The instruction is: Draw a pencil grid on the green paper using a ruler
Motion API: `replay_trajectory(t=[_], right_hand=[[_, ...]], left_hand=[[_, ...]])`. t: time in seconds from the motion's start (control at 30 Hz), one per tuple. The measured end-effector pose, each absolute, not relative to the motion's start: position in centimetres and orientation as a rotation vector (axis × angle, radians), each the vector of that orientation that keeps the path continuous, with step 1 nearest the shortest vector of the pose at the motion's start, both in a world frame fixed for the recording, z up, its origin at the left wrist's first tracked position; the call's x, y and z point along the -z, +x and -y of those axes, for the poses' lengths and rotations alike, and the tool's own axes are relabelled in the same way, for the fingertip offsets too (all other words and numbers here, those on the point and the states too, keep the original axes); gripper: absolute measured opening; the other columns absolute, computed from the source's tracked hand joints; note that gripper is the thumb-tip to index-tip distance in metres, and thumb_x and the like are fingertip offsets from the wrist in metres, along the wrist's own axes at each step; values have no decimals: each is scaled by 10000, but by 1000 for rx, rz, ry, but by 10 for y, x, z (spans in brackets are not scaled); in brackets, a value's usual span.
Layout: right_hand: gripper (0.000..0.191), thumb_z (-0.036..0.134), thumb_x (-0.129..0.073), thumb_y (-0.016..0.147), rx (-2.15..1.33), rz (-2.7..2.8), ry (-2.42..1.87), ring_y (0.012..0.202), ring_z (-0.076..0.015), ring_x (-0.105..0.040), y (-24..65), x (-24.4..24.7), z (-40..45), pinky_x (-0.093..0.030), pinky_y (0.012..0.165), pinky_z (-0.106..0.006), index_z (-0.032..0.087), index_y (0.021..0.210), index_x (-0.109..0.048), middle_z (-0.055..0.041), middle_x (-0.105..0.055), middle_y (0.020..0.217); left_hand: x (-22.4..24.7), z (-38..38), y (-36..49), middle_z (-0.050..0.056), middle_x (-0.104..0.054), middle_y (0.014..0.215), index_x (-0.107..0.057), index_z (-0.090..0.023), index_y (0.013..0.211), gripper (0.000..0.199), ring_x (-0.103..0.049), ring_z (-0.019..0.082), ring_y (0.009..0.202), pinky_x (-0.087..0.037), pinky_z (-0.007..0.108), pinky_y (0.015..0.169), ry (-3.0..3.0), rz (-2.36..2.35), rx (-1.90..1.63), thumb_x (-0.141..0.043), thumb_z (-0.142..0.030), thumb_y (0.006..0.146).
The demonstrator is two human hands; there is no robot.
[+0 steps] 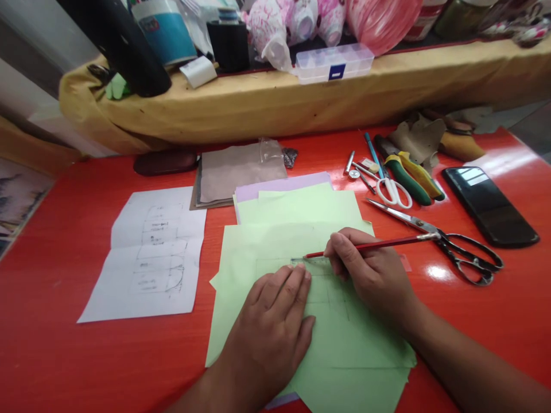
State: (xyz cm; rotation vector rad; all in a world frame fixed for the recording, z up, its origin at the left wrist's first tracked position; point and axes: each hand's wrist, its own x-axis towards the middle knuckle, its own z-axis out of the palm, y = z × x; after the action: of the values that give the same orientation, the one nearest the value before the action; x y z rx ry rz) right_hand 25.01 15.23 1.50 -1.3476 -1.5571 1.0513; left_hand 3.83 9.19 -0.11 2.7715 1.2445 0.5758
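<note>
My right hand (370,275) is closed around a red pencil (394,242), its tip touching the light green paper (245,244). Beside the tip lies what looks like a small clear ruler (316,261), partly covered by my hands. Fingers stretched out, my left hand (275,321) rests flat on the paper, its fingertips at the ruler's near edge. Thin pencil lines, some forming boxes, run across the sheet. More green and lilac sheets (284,184) lie beneath and behind it.
A white sheet with a drawn pattern (159,229) lies left. Black-handled scissors (460,249), a phone (488,206), green-yellow pliers (408,172) and white-handled scissors (394,192) lie right. Brown sheets (236,172) and a dark case (166,162) sit behind, before a cloth-covered shelf (241,106).
</note>
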Motion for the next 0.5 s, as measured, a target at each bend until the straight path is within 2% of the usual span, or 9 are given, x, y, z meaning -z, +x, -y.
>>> replay_trajectory(t=[0.5], right_hand=[[374, 360, -530, 1113, -1023, 1594, -1363, 512, -112, -529, 250, -15, -154, -417, 509, -264, 221, 797, -675, 44, -588, 590]], left_hand=[[1, -92, 38, 139, -661, 1493, -601, -36, 1473, 451, -560, 300, 1367, -429, 451, 1132, 2766, -1240, -572, -431, -274, 1130]])
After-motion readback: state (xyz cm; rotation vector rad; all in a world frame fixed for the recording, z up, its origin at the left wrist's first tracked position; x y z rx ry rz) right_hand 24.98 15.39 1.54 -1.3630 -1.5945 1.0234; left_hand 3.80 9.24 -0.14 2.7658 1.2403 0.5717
